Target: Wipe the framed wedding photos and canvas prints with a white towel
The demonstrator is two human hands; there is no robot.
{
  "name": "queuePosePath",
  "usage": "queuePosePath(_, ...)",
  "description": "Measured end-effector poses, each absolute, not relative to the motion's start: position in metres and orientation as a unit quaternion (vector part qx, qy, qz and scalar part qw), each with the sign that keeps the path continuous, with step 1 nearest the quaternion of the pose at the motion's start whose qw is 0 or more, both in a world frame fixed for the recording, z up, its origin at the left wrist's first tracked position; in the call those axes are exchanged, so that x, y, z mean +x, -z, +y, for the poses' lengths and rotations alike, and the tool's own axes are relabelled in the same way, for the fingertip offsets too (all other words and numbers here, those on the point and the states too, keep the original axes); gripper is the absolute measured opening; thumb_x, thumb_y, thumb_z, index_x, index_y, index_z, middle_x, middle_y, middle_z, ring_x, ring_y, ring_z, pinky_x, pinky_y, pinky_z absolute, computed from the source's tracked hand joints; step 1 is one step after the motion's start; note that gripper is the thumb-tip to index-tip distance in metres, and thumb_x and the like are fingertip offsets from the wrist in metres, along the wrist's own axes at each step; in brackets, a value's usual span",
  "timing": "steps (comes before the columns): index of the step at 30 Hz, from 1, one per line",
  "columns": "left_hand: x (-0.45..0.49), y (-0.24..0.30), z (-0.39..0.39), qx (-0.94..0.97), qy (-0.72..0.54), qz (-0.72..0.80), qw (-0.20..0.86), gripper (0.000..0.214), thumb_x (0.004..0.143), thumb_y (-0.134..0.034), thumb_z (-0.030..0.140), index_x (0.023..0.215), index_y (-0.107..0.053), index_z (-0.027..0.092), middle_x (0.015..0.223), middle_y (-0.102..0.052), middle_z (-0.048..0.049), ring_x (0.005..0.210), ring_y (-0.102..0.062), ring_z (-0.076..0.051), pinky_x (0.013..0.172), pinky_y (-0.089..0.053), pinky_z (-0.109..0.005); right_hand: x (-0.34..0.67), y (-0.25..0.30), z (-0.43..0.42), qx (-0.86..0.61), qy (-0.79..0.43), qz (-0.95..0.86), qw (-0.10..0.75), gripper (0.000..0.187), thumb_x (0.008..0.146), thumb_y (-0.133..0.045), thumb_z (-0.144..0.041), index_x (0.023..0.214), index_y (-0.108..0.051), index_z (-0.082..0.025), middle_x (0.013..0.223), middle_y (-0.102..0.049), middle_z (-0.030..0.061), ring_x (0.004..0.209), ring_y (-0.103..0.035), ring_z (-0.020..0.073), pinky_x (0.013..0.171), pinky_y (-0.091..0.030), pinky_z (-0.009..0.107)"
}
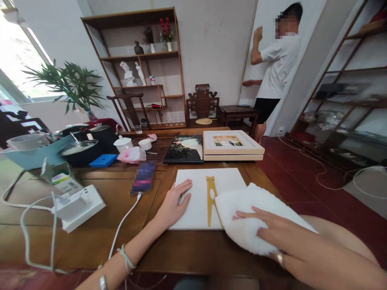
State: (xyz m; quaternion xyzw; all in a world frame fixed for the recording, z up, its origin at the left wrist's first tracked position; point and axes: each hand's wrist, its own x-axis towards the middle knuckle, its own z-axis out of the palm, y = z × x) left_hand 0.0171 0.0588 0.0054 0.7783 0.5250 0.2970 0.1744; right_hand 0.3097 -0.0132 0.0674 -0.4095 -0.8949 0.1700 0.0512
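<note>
My left hand [175, 201] lies spread on the left edge of a flat white board [193, 181], with nothing in its grip. On the board is a flat golden piece [211, 189] with a cat-like head and long legs, one of them partly covered. My right hand [269, 229] grips a white fluffy cloth [238, 201], its fingers sunk into the pile. The cloth covers the board's lower right corner and reaches past the table's edge.
Behind the board are a dark photo panel [183, 149] and stacked pale frames [234, 155]. A charging phone [143, 177], power strip [80, 209], blue block [103, 160] and pots stand left. A person [279, 68] is at the back wall.
</note>
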Motion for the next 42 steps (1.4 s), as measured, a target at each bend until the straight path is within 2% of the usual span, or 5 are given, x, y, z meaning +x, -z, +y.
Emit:
queuePosePath(5,0.017,-0.005,0.059,0.778,-0.3,0.523,0.178,0.036,0.085,-0.044,0.025,0.117,-0.058,0.019,0.129,-0.054,-0.0089,0.126,-0.044,-0.023,0.109,-0.021,-0.052,0.317,-0.07,-0.002,-0.44,-0.204,-0.874,0.023,0.045,0.075,-0.046,-0.015,0.116,-0.059,-0.03,0.136,-0.045,-0.0009,0.124,-0.041,0.027,0.099,-0.041,0.041)
queuePosePath(9,0.017,-0.005,0.058,0.777,-0.301,0.523,0.178,0.037,0.085,-0.044,0.024,0.118,-0.058,0.019,0.129,-0.055,-0.0089,0.125,-0.044,-0.023,0.109,-0.021,-0.052,0.304,-0.057,0.043,-0.462,-0.198,-0.864,0.043,0.034,0.086,-0.039,-0.03,0.106,-0.062,-0.016,0.137,-0.044,0.0113,0.132,-0.024,0.0295,0.102,-0.034,0.045)
queuePosePath(15,0.017,-0.005,0.058,0.775,-0.303,0.525,0.178,0.037,0.085,-0.044,0.025,0.118,-0.058,0.017,0.129,-0.055,-0.0095,0.125,-0.045,-0.022,0.11,-0.022,-0.05,0.28,-0.039,0.095,-0.469,-0.112,-0.866,0.133,0.048,0.089,-0.034,-0.049,0.111,-0.06,-0.016,0.139,-0.041,0.01,0.132,-0.026,0.0304,0.106,-0.025,0.049)
queuePosePath(33,0.018,-0.004,0.058,0.775,-0.303,0.525,0.177,0.036,0.085,-0.044,0.024,0.118,-0.058,0.018,0.129,-0.055,-0.0094,0.125,-0.045,-0.023,0.109,-0.021,-0.053,0.307,-0.052,-0.021,-0.426,-0.176,-0.883,0.085,0.029,0.088,-0.046,-0.038,0.111,-0.062,-0.032,0.141,-0.038,-0.0042,0.13,-0.031,0.0272,0.105,-0.032,0.047)
queuePosePath(42,0.016,-0.005,0.059,0.778,-0.303,0.523,0.17,0.035,0.085,-0.044,0.025,0.117,-0.059,0.021,0.128,-0.056,-0.008,0.124,-0.045,-0.022,0.109,-0.022,-0.051,0.286,-0.037,0.074,-0.455,-0.099,-0.872,0.152,0.045,0.092,-0.033,-0.045,0.103,-0.065,-0.016,0.14,-0.041,0.0093,0.129,-0.032,0.0321,0.103,-0.03,0.051)
